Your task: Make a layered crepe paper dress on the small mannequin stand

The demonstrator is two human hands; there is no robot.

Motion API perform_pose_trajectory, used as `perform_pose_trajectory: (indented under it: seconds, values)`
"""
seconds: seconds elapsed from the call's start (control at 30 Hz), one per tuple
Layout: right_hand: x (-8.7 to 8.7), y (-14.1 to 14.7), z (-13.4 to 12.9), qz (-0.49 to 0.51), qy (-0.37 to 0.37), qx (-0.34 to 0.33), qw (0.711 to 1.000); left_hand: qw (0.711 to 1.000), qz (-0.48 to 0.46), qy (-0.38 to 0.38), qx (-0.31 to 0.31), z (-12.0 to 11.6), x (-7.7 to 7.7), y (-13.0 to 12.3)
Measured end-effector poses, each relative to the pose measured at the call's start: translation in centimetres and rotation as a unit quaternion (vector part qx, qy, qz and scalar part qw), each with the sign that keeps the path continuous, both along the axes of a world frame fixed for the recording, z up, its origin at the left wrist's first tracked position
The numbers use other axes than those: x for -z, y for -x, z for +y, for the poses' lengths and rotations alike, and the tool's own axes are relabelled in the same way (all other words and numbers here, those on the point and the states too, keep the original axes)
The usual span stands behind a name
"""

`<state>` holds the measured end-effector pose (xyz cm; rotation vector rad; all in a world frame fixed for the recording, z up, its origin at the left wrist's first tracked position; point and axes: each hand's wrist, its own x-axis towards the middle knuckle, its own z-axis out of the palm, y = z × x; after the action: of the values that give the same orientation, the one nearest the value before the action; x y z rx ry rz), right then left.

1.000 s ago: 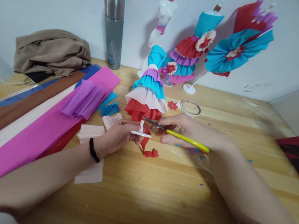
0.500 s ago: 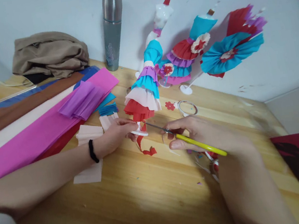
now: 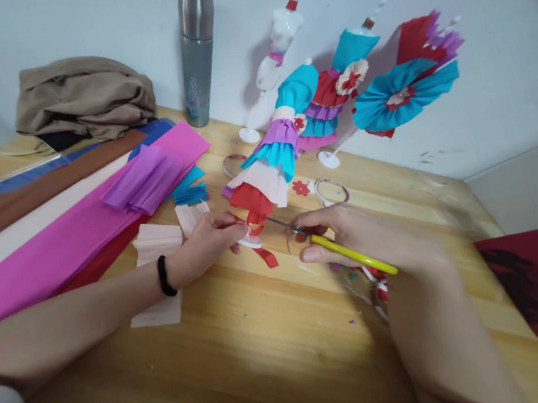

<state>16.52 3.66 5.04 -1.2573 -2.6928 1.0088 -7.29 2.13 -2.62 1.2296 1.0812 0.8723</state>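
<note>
My left hand [image 3: 221,235] pinches the white base [image 3: 250,240] of a layered paper dress figure [image 3: 269,154], which leans to the right in blue, purple, pale pink and red tiers. A narrow red strip [image 3: 267,257] hangs beside the base. Yellow-handled pliers or scissors [image 3: 352,254] are in my right hand [image 3: 337,235], its fingers closed round their metal part. The thin tip meets the red paper just under the lowest tier. Whether the tip is open is too small to tell.
Behind stand more paper figures [image 3: 334,94] and a grey bottle [image 3: 199,57]. Crepe paper sheets [image 3: 90,225] and a brown cloth [image 3: 84,98] lie at the left. Tape rings [image 3: 331,191] and a red flower cutout [image 3: 301,188] are near the right hand.
The dress figure has tilted further, its top moving right and its base slightly left. The red strip hangs differently. Both hands keep their hold.
</note>
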Motion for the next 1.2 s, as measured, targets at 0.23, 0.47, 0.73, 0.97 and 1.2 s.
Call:
perform_pose_trajectory:
  seconds: [0.23,0.47,0.73,0.97,1.2]
  values:
    - [-0.1,0.3,-0.1,0.000,0.031,-0.018,0.999,1.000,0.005,-0.018,-0.010,0.1,0.5,0.1]
    - [0.2,0.3,-0.1,0.004,0.016,-0.016,1.000,0.999,0.030,-0.021,-0.004,0.2,0.7,0.1]
    - [0.0,0.6,-0.1,-0.007,0.013,-0.008,1.000,0.999,0.038,-0.026,-0.002,0.2,0.6,0.0]
    - [0.0,0.3,-0.2,-0.002,0.011,0.003,1.000,0.999,0.039,-0.019,-0.003,0.3,1.1,0.0]
    - [-0.1,0.2,0.0,-0.013,0.030,0.013,0.999,1.000,0.023,-0.019,0.001,0.3,1.3,0.0]
